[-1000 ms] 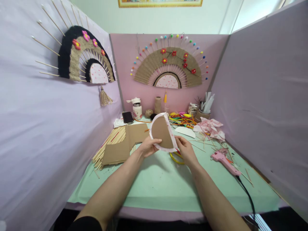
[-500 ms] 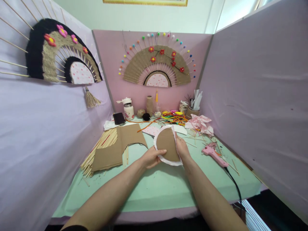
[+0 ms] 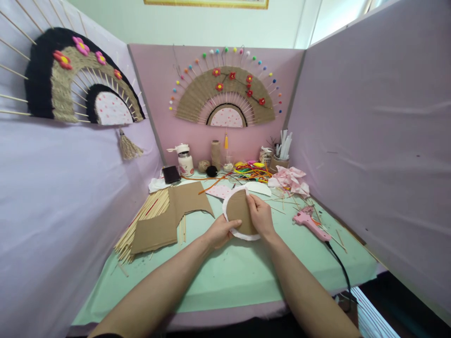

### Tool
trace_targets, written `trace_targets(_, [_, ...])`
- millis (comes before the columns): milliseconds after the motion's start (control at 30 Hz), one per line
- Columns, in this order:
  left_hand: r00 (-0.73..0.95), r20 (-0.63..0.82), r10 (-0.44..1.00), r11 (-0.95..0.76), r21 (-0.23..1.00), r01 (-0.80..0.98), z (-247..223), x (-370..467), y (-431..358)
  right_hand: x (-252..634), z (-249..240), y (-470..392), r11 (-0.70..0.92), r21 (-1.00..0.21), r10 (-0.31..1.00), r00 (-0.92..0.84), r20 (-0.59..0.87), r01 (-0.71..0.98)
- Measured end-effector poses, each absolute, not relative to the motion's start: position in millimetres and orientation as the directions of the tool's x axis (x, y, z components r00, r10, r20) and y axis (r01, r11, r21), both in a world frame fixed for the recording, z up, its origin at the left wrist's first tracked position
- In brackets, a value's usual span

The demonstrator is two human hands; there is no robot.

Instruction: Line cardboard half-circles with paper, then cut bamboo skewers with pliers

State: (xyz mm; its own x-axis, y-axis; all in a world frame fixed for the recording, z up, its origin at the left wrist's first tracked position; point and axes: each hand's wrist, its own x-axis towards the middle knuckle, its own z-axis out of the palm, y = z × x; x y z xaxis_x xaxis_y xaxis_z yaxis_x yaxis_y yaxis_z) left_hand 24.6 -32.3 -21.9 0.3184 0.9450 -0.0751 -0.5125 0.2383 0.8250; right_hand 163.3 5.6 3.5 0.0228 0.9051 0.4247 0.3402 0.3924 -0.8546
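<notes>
Between my hands, above the green cloth, is a half-round piece of brown cardboard [image 3: 240, 213] with a white border along its curved edge. My left hand [image 3: 222, 231] grips its lower left part, thumb on the brown face and fingers behind. My right hand [image 3: 261, 217] is closed on the straight right edge, with thumb and fingers pressed near the upper corner. The underside of the piece is hidden. Just behind it lie a pink dotted piece [image 3: 219, 191] and a white half-round piece [image 3: 259, 188].
Left lie cut cardboard [image 3: 157, 233] and a pile of thin sticks [image 3: 141, 225]. A corded pink glue gun [image 3: 313, 226] rests at right, near crumpled pink paper [image 3: 291, 180]. Coloured pipe cleaners [image 3: 250, 172] and a white bottle [image 3: 185, 161] are at the back. Decorated fans [image 3: 225, 77] hang on the partitions.
My right hand has shifted from beside the straight edge onto it, its thumb now over the cardboard's upper corner. My left hand keeps its grip. The whole view has shifted slightly.
</notes>
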Motion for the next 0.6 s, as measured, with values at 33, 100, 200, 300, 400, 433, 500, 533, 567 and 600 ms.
trace_targets(33, [0.314, -0.077, 0.946, 0.237, 0.825, -0.512, -21, 25, -33, 163, 4, 5, 0.389, -0.852, 0.906, 0.023, 0.423, 0.350])
trace_targets(100, [0.305, -0.086, 0.948, 0.239, 0.825, -0.512, -20, 25, -33, 163, 4, 4, 0.379, -0.854, 0.910, 0.027, 0.415, 0.357])
trace_targets(200, [0.305, -0.094, 0.948, 0.246, 0.823, -0.512, -20, 26, -34, 162, 4, 4, 0.366, -0.866, 0.915, 0.040, 0.402, 0.342])
trace_targets(300, [0.313, -0.097, 0.945, 0.258, 0.809, -0.528, -18, 25, -33, 164, 5, 7, 0.310, -0.919, 0.942, 0.051, 0.332, 0.245])
trace_targets(400, [0.305, -0.099, 0.947, 0.266, 0.777, -0.571, -13, 23, -32, 166, 7, 11, 0.132, -0.989, 0.991, -0.015, 0.133, -0.069])
trace_targets(433, [0.297, -0.100, 0.950, 0.265, 0.764, -0.588, -11, 22, -31, 167, 8, 12, 0.066, -0.981, 0.995, -0.061, 0.079, -0.183])
trace_targets(500, [0.281, -0.106, 0.954, 0.265, 0.741, -0.617, -8, 21, -30, 168, 9, 14, -0.033, -0.947, 0.988, -0.154, 0.018, -0.321])
trace_targets(533, [0.279, -0.110, 0.954, 0.268, 0.732, -0.626, -7, 20, -30, 168, 9, 14, -0.067, -0.938, 0.983, -0.183, -0.004, -0.339])
trace_targets(567, [0.277, -0.113, 0.954, 0.270, 0.725, -0.633, -7, 20, -30, 167, 8, 14, -0.097, -0.938, 0.979, -0.203, -0.029, -0.334])
trace_targets(600, [0.277, -0.115, 0.954, 0.272, 0.721, -0.637, -7, 20, -29, 167, 7, 13, -0.125, -0.941, 0.975, -0.214, -0.058, -0.315])
